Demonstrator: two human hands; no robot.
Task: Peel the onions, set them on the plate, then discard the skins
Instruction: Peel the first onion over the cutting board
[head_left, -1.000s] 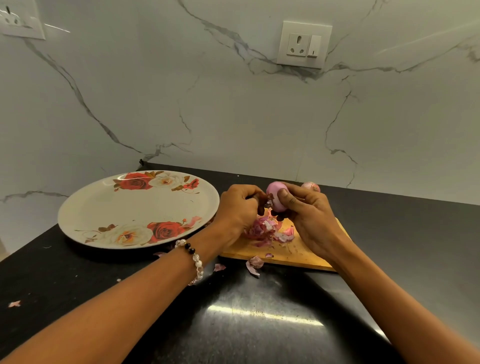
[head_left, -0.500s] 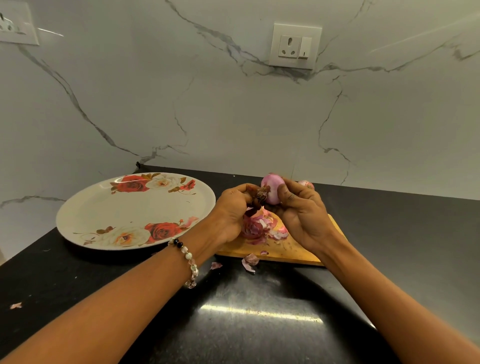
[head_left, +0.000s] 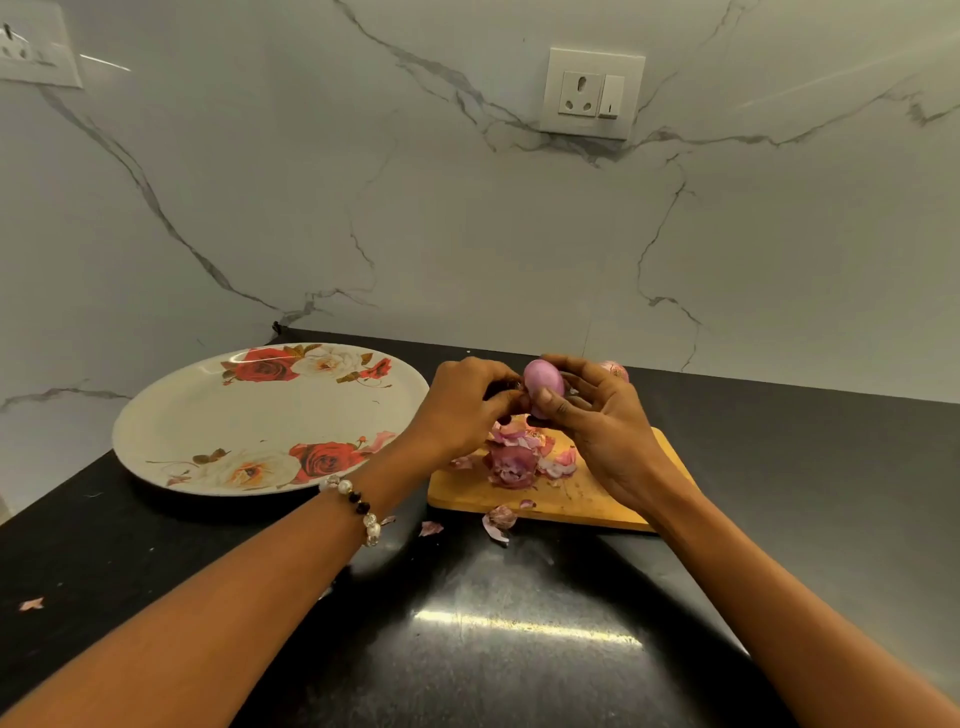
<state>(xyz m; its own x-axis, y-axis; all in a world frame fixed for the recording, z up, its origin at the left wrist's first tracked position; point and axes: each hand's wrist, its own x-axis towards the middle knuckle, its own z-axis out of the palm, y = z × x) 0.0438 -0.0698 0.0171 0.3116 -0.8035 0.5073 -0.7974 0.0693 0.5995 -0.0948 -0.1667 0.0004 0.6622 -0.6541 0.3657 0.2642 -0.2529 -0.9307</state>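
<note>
Head view: gripping onion (head_left: 543, 385) in right hand (head_left: 605, 434), fingers curled round it, thumb pressing its front. Pinching a dark scrap of skin at onion's left side with left hand (head_left: 462, 410), fingertips closed. Holding onion upright, long axis near vertical, raised above board (head_left: 576, 499), between both hands. Lying to the left, just beside board: plate (head_left: 171, 436), nearer left hand, nothing on it. Piling up under hands: skins (head_left: 514, 457) on board, a few bits on desk (head_left: 519, 649). Showing behind right hand: second onion (head_left: 615, 370), partly hidden. Leaving open room leftward toward plate; desk edge well off.
</note>
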